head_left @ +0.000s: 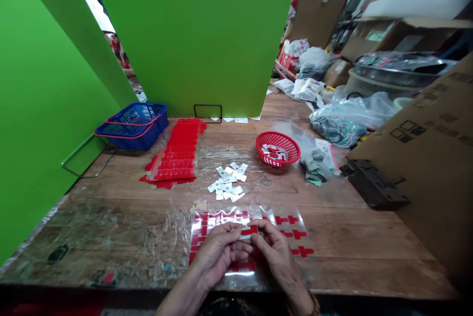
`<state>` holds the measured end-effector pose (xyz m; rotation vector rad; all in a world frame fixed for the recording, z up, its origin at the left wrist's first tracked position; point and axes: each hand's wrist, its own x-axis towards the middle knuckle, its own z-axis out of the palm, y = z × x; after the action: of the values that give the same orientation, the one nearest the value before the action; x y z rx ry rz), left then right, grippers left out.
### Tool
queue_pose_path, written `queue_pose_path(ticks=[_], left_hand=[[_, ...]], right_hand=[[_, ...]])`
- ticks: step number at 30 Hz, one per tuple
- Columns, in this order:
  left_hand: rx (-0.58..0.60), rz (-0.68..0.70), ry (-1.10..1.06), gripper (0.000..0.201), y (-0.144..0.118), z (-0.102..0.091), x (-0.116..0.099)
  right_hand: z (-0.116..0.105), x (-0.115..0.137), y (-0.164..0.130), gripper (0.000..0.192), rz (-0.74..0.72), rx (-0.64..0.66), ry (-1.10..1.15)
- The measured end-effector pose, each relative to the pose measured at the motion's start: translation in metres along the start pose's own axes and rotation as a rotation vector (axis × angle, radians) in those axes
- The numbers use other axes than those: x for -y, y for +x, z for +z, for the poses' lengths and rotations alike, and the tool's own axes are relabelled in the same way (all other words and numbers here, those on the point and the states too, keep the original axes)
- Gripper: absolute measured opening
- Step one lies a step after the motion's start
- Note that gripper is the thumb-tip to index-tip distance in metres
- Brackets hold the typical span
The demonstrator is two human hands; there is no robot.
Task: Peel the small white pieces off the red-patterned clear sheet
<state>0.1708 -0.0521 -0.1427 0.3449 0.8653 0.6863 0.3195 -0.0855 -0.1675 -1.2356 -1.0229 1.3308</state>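
My left hand (218, 252) and my right hand (275, 252) meet over a clear plastic sheet (291, 230) that carries several red T-shaped stickers. Together the fingertips pinch a small piece (247, 231), red with a silvery part. Whether it is one piece or two pressed together I cannot tell. Beyond the sheet lies a loose pile of small silver metal plates (229, 183). A round red basket (278, 147) further back right holds a few finished red-and-silver pieces.
A stack of red sticker sheets (179, 156) lies at the middle left, with blue baskets (135, 124) behind it. Green panels (192, 35) wall off the back and left. Bags, a dark box (373, 188) and cardboard cartons (424, 158) crowd the right side.
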Motion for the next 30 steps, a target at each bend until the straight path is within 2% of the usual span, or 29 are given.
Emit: queue_pose_path(ticks=[6,12,14,19,21,23,26,28,30], left_hand=[[-0.094,0.148,0.079,0.022,0.006,-0.002,-0.002],[-0.081,0.189,0.198,0.030,0.010,-0.004,-0.002],[-0.078,0.196,0.215,0.032,0.011,-0.006,-0.001],[-0.050,0.188,0.203,0.036,0.010,-0.011,-0.002],[-0.068,0.203,0.212,0.039,0.010,-0.013,-0.003],[-0.091,0.223,0.225,0.041,0.011,-0.016,-0.003],[-0.107,0.237,0.237,0.041,0.014,-0.022,0.002],[-0.117,0.235,0.243,0.041,0.017,-0.024,0.005],[-0.123,0.231,0.251,0.041,0.019,-0.026,0.008]], right_hand=[[0.005,0.000,0.002,0.039,0.086,0.063,0.071],[0.010,0.001,0.011,0.035,0.053,-0.049,0.078],[0.009,0.000,0.015,0.035,0.055,-0.030,0.085],[-0.004,0.010,0.029,0.020,0.071,0.074,-0.049],[-0.015,0.022,0.044,0.019,0.014,0.021,-0.093],[-0.030,0.039,0.065,0.021,-0.116,-0.123,-0.074],[-0.049,0.063,0.102,0.028,-0.253,-0.270,-0.033],[-0.055,0.069,0.120,0.034,-0.311,-0.332,-0.061],[-0.053,0.064,0.131,0.036,-0.335,-0.332,-0.148]])
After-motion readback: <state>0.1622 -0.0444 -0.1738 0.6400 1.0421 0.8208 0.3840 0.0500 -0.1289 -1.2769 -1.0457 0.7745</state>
